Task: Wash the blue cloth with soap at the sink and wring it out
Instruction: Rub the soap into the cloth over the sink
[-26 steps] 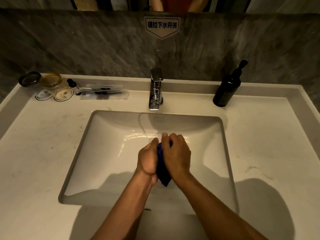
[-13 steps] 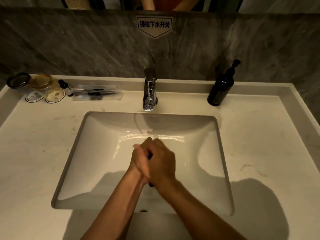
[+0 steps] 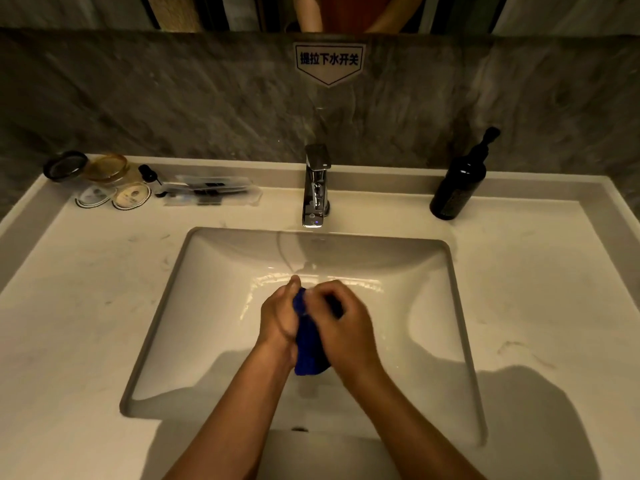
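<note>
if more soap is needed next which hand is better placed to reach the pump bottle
Probably the right hand. The dark pump bottle stands at the back right of the counter, on that hand's side. The left hand could hold its grip on the blue cloth over the sink.

One head-worn wide-angle camera looks forward and steeply down from above the near edge of the worktop [image 3: 519, 289], facing the stone back wall [image 3: 173, 98]. It sits close over the sink [image 3: 207, 289]; beyond the fingers [image 3: 322, 296], the tap [image 3: 316, 188] stands centred, perhaps slightly bowed by the lens.
</note>
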